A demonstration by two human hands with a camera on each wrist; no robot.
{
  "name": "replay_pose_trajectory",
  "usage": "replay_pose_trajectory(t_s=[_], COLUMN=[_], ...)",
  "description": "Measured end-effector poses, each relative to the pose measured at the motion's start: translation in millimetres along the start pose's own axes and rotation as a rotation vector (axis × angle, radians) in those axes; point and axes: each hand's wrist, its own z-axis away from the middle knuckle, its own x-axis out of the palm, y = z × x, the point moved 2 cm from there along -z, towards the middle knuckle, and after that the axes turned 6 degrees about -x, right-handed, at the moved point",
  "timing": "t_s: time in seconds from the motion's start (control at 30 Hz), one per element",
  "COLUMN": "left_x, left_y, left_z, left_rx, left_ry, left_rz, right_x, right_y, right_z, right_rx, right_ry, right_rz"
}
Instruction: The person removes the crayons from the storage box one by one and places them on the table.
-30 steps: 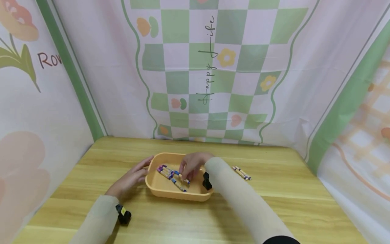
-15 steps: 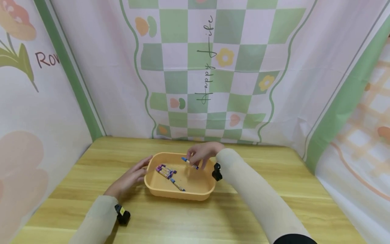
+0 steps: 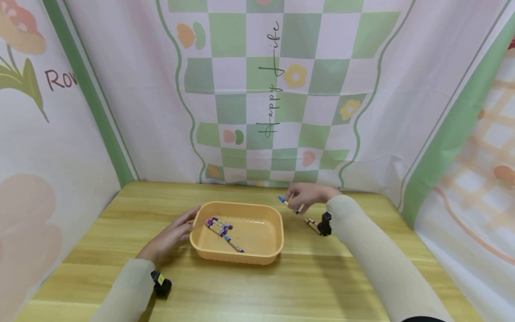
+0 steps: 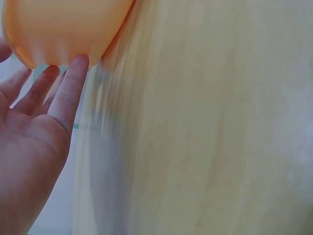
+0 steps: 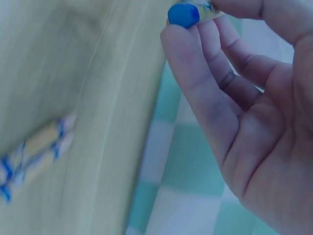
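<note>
Thumb and fingers of my right hand [image 3: 309, 195] pinch a blue crayon [image 3: 281, 199], held above the table to the right of the basket. In the right wrist view the crayon's blue end [image 5: 183, 15] shows between thumb and finger. My left hand [image 3: 172, 237] has its fingers extended against the left end of the yellow plastic basket [image 3: 237, 256]; the left wrist view shows fingertips touching its wall [image 4: 63, 34]. Inside the basket lie several purple-ended crayons [image 3: 217, 226] and one blue-ended crayon [image 3: 235, 245]. Below my right hand, a pair of pale-tipped crayons [image 3: 311, 225] lies on the table.
The wooden table [image 3: 241, 290] carries everything. Behind it hangs a green-and-white checked cloth [image 3: 261, 107], and patterned cloth also closes in both sides. Small black cameras sit on the left wrist [image 3: 161, 285] and the right wrist [image 3: 325, 224].
My right hand has lifted the blue crayon out of the basket and carried it right, over the basket's edge, towards the pair on the table. My left hand stays at the basket.
</note>
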Motion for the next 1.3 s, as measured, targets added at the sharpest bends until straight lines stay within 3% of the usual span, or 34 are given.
replay_pose_trajectory(t_s=[0.23,0.6,0.8,1.07,1.3], left_x=[-0.4,0.0,0.0,0.1,0.8], left_y=[0.0,-0.1,-0.5,-0.4,0.7], left_z=[0.6,2.8,3.0,1.5,2.8], left_rx=[-0.006,-0.023,-0.018,-0.01,-0.004], left_ry=[0.0,0.008,0.01,0.005,0.003], left_rz=[0.002,0.002,0.008,0.011,0.009], right_x=[-12,1,8,11,10], right_y=[41,100,111,116,117], right_z=[33,61,64,68,69], right_rx=[0.065,0.095,0.092,0.153,0.154], right_ry=[0.056,0.165,0.173,0.197,0.199], right_rz=[0.001,0.024,-0.048,-0.038,-0.029])
